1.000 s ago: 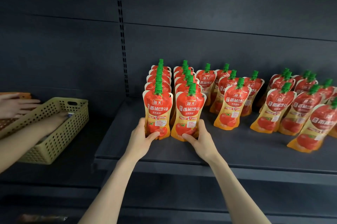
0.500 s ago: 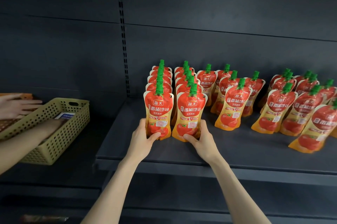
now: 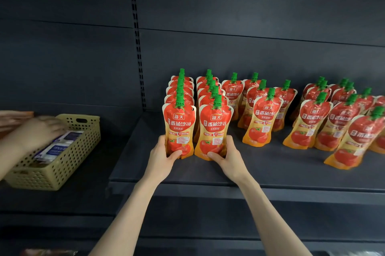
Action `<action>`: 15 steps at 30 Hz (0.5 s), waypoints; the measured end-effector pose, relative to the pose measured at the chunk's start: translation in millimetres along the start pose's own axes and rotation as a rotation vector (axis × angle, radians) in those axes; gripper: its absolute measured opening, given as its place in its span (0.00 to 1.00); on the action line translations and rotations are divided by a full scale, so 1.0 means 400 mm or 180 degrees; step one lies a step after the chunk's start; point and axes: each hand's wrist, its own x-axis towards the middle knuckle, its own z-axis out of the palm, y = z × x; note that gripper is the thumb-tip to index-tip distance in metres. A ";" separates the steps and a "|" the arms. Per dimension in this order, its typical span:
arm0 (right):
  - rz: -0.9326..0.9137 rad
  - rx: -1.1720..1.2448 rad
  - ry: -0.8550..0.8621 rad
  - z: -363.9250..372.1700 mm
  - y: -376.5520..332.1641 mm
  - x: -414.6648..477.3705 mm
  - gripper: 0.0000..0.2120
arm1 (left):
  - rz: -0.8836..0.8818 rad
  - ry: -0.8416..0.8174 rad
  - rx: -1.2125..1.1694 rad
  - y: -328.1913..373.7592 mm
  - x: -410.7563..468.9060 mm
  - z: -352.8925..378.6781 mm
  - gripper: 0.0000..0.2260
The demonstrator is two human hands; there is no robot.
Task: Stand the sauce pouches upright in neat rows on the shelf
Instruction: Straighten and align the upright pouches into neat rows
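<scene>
Another person's hand (image 3: 39, 130) has slid onto the packets (image 3: 56, 147) in the yellow basket (image 3: 68, 164); the left hand (image 3: 164, 159) and right hand (image 3: 227, 157) stay put. Right of the basket, on the shelf (image 3: 270, 174), the left hand grips the base of the left front pouch (image 3: 179, 122), thumb across its face, and the right hand grips the right front pouch (image 3: 215, 124) likewise. Both pouches stand upright, heading two tight rows. Farther right of the basket, loose pouches (image 3: 261, 118) stand scattered, some leaning.

— What stands on the dark shelf (image 3: 270, 174)?
— Upright tomato sauce pouches (image 3: 261, 118): two tight rows at centre frame, looser ones towards the right.
— And lower left?
— A yellow perforated basket (image 3: 68, 164) on the neighbouring shelf (image 3: 87, 195).
</scene>
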 end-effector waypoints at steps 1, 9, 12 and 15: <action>0.0020 -0.0009 0.0009 0.000 -0.002 -0.001 0.23 | -0.0006 0.0016 0.0017 0.000 -0.001 0.000 0.23; -0.0016 -0.0338 0.0394 -0.011 0.005 -0.038 0.25 | 0.0171 0.0620 0.0309 -0.015 -0.043 -0.006 0.21; -0.0170 -0.0512 0.0596 -0.029 0.010 -0.070 0.18 | 0.0397 0.0819 0.0421 -0.015 -0.081 -0.003 0.15; -0.0254 -0.0632 0.0866 -0.062 0.008 -0.099 0.14 | 0.0690 0.0723 0.0254 0.011 -0.112 0.010 0.10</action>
